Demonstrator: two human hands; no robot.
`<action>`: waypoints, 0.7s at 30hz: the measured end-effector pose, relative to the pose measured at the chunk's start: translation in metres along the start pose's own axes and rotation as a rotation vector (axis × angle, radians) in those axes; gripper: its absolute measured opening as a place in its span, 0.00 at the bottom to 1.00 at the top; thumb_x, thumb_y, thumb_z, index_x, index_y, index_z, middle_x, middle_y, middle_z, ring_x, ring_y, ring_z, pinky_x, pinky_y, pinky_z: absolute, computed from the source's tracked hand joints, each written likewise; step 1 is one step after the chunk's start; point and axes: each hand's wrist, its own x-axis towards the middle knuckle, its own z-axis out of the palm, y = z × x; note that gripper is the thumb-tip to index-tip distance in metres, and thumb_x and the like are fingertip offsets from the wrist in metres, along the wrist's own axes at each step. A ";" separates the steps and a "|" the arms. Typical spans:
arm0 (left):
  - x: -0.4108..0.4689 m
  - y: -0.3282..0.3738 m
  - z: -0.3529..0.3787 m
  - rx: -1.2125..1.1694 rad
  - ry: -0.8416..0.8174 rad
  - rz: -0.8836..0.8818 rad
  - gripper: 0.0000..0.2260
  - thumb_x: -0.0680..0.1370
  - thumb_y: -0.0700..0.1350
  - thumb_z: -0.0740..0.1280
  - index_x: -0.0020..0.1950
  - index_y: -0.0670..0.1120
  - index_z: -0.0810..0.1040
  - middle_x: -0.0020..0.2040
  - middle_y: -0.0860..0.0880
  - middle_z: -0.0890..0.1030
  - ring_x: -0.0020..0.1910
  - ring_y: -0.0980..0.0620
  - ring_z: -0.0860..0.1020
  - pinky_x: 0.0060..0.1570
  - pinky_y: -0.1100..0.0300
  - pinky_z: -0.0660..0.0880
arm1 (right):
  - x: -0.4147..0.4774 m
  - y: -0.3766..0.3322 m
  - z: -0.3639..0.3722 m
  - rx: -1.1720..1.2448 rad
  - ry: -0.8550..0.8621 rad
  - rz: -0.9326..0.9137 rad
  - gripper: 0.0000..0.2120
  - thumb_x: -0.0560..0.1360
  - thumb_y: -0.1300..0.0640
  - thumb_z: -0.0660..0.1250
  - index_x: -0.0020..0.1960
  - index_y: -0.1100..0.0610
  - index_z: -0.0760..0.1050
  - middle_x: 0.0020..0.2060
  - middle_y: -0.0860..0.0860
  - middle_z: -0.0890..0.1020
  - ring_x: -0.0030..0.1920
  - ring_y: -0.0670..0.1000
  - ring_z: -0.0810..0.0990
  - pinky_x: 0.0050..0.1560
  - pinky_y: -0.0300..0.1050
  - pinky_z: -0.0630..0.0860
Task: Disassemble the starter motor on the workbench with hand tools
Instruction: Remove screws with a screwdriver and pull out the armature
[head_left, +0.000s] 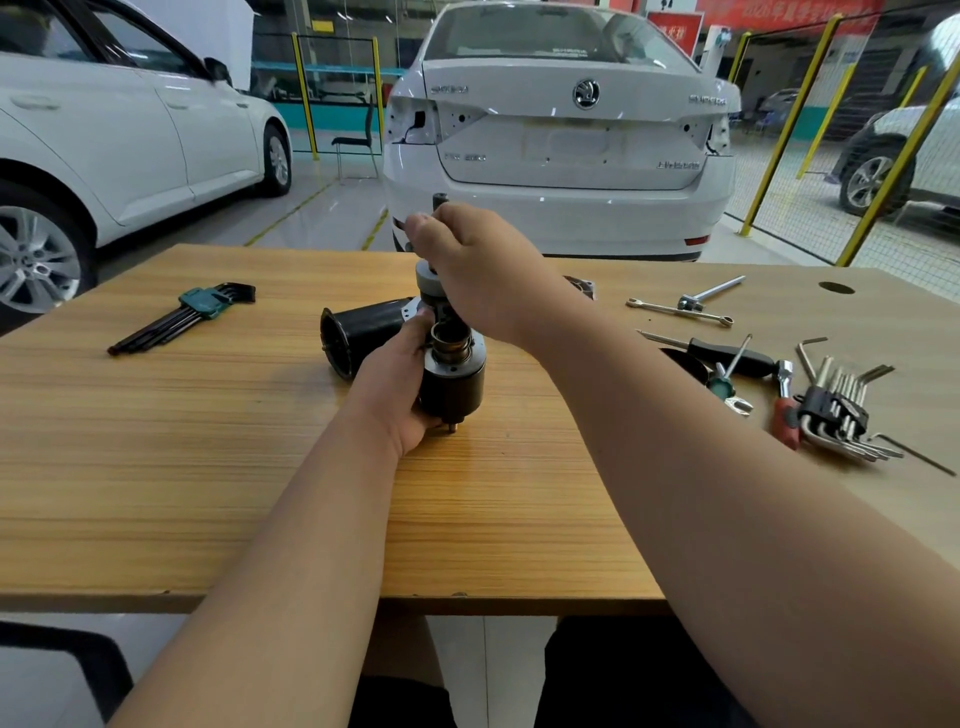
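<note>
The left arm (291, 545) and right arm (727, 467) are bare along all their visible length, down to the bare left hand (400, 387) and right hand (483, 270). Below the near edge of the bench (156, 467), the legs wear black trousers (623, 675).
</note>
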 end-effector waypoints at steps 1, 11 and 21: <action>0.000 0.000 0.000 -0.004 0.003 -0.002 0.12 0.78 0.54 0.68 0.57 0.49 0.80 0.49 0.47 0.85 0.53 0.44 0.81 0.53 0.43 0.77 | 0.000 0.000 0.001 -0.027 0.038 -0.018 0.15 0.81 0.46 0.58 0.48 0.57 0.74 0.38 0.47 0.72 0.33 0.43 0.69 0.31 0.34 0.65; -0.001 0.000 0.000 -0.013 -0.021 -0.002 0.14 0.78 0.54 0.67 0.60 0.48 0.81 0.53 0.46 0.85 0.53 0.45 0.81 0.49 0.47 0.77 | -0.002 0.013 0.004 0.114 0.405 -0.095 0.10 0.77 0.54 0.68 0.41 0.58 0.81 0.31 0.49 0.82 0.31 0.45 0.78 0.33 0.41 0.76; -0.001 -0.002 -0.001 0.053 -0.115 0.033 0.14 0.80 0.53 0.65 0.60 0.48 0.80 0.52 0.49 0.85 0.50 0.49 0.82 0.53 0.47 0.76 | 0.005 0.029 -0.001 1.076 0.140 0.278 0.11 0.81 0.55 0.62 0.43 0.59 0.75 0.27 0.49 0.78 0.27 0.47 0.76 0.34 0.42 0.76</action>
